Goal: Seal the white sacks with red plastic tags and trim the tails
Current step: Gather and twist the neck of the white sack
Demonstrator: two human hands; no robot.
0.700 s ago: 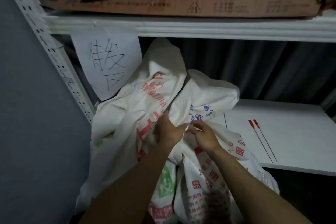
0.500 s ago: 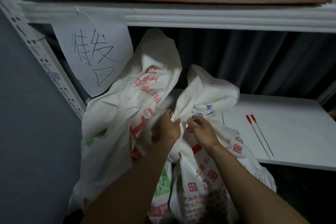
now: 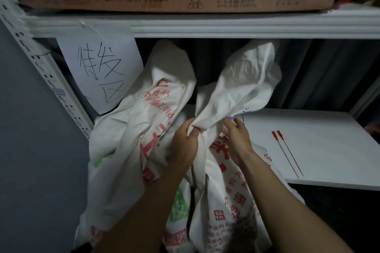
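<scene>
While left hand grips white sack neck, right hand seemingly pinches it; red tags nearby

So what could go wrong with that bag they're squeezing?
The gathered neck of the sack could slip loose, since only the left hand and right hand bunch it and no tag shows on it. The red tags lie off to the right on the shelf, so fetching one probably means letting go with one hand, and the floppy top may fall open.
</scene>
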